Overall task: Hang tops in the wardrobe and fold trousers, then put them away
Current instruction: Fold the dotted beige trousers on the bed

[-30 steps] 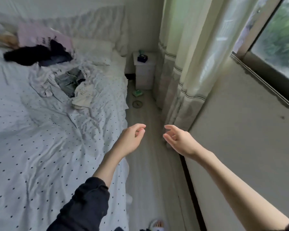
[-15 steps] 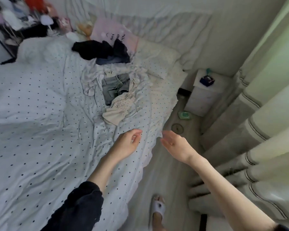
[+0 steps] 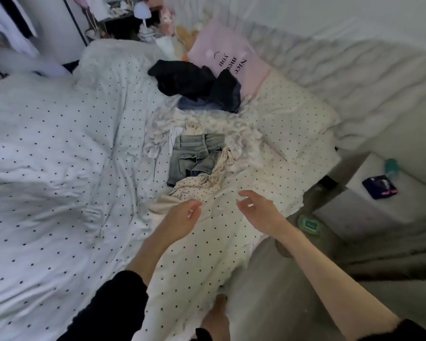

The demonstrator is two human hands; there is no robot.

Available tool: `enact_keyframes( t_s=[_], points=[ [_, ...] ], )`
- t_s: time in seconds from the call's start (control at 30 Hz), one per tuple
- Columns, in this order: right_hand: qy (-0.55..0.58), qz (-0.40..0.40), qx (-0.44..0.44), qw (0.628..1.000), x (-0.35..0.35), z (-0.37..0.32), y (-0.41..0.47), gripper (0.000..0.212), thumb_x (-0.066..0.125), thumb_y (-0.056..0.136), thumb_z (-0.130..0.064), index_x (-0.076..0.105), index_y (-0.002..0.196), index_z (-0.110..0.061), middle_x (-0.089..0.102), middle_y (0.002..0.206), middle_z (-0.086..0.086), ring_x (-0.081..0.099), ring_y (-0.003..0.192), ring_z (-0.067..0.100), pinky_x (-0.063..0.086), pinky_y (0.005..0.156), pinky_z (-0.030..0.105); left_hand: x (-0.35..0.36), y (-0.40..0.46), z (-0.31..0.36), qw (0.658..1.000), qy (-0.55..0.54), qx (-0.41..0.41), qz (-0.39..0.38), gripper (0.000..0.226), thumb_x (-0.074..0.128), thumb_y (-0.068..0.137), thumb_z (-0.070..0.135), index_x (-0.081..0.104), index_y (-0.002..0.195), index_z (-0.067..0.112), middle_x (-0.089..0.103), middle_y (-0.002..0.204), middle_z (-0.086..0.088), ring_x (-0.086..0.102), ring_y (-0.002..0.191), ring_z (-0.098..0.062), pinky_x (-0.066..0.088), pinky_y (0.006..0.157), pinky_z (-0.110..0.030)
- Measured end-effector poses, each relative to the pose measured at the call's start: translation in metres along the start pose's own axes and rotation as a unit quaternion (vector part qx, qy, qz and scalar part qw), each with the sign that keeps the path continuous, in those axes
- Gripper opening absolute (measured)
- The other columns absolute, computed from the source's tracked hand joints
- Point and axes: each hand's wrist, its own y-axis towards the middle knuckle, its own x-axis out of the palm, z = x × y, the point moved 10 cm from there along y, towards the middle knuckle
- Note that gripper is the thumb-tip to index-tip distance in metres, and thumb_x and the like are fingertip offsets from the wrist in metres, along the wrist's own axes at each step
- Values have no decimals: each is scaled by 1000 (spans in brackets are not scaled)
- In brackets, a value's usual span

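Two bare hands reach over a white bed (image 3: 47, 168) with black dots. The left hand (image 3: 182, 217) and right hand (image 3: 258, 212) hover side by side, fingers loosely curved, grasping nothing. Just beyond them, at twelve o'clock, lies one cream dotted top (image 3: 202, 185), touching one pair of crumpled grey denim trousers (image 3: 194, 156). Farther at twelve o'clock sits one heap of black and navy garments (image 3: 197, 84) against one pink lettered pillow (image 3: 226, 62). At three o'clock stands one white bedside cabinet (image 3: 379, 203).
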Motion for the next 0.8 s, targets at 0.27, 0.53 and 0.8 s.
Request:
enact_keyframes(
  t_s=[0.27, 0.53, 0.8],
  points=[
    [-73, -99, -10, 992, 6, 26, 141, 42, 38, 100, -31, 41, 139, -16, 52, 136, 8, 51, 120, 23, 40, 95, 31, 32, 110, -61, 990, -14, -135, 24, 32, 47, 97, 18, 54, 128, 12, 55, 133, -5, 51, 122, -22, 38, 102, -30],
    [-141, -175, -71, 972, 71, 47, 229, 35, 40, 100, -21, 53, 129, -8, 60, 127, 8, 56, 116, 22, 43, 97, 31, 75, 136, -150, 970, -24, -244, 10, 35, 53, 93, 9, 54, 127, 9, 47, 140, -8, 44, 128, -23, 32, 109, -33],
    [-158, -251, -123, 947, 141, 53, 284, 36, 42, 99, -20, 49, 133, -9, 59, 128, 9, 55, 117, 20, 41, 93, 27, 42, 136, -233, 907, 89, -353, 210, 76, 58, 88, 13, 16, 150, 25, -7, 159, -5, -9, 145, -28, 3, 115, -48]
  ],
)
